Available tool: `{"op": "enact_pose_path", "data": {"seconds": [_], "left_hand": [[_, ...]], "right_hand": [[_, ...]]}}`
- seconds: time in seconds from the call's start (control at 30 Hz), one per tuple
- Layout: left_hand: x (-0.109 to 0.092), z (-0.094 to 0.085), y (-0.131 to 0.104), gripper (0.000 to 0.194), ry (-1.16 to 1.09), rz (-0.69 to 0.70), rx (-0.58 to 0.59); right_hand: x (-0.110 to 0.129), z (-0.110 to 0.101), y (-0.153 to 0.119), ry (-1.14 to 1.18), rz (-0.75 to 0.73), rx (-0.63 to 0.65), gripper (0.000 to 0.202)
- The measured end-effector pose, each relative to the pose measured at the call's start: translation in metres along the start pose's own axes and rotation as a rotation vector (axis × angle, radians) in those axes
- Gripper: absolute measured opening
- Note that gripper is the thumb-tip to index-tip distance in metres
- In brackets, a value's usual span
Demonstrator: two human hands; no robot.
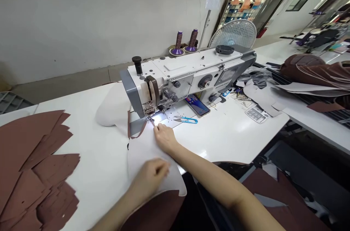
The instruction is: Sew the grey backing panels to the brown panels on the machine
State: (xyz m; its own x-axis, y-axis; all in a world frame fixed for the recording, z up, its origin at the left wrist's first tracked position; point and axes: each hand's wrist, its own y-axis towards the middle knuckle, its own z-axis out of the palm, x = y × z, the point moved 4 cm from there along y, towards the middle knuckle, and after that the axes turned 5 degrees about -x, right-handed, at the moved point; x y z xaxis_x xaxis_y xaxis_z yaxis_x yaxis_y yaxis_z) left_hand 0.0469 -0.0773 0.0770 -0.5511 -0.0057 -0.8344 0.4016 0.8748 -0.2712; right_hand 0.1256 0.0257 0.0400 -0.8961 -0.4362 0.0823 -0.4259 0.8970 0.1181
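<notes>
A white and grey sewing machine (175,78) stands on the white table, its lamp lit at the needle. Below the needle lies a pale fabric piece (144,154) with a brown underside showing at the bottom. My right hand (164,137) is closed at the fabric's edge just in front of the presser foot, pinching a thin strip or edge too small to make out. Over the fabric's lower part is my left hand (153,172), blurred, its fingers curled; what they hold, if anything, is hidden. A brown strip (140,130) curves left of the needle.
Blue thread snips (188,120) and a phone (198,105) lie right of the needle. Stacked brown pieces (41,165) cover the table's left. Two thread cones (178,41) and a fan (233,34) stand behind the machine. Scraps (259,94) lie at the right.
</notes>
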Motion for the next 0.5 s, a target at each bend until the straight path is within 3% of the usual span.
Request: {"op": "enact_pose_path", "data": {"seconds": [0.07, 0.1, 0.2, 0.3, 0.37, 0.5], "left_hand": [[0.012, -0.032, 0.01, 0.03, 0.173, 0.119, -0.347], [0.019, -0.04, 0.014, 0.029, 0.303, 0.194, -0.449], [0.043, -0.035, 0.024, 0.032, 0.693, 0.325, -0.499], [0.052, -0.005, 0.018, 0.04, 0.86, 0.311, -0.387], [0.041, 0.017, 0.005, 0.043, 0.819, 0.314, -0.247], [-0.002, 0.045, -0.032, 0.035, 0.519, 0.437, 0.28]], "right_hand": [[0.001, 0.0, 0.002, -0.007, -0.02, 0.011, 0.023], [0.001, -0.001, 0.003, -0.008, -0.024, 0.015, 0.023], [0.002, -0.002, 0.007, -0.003, -0.022, 0.025, 0.024], [0.002, -0.001, 0.009, 0.0, -0.013, 0.039, 0.023], [0.002, 0.001, 0.01, -0.001, -0.006, 0.053, 0.023], [0.001, 0.002, 0.014, 0.004, 0.004, 0.063, 0.026]]}}
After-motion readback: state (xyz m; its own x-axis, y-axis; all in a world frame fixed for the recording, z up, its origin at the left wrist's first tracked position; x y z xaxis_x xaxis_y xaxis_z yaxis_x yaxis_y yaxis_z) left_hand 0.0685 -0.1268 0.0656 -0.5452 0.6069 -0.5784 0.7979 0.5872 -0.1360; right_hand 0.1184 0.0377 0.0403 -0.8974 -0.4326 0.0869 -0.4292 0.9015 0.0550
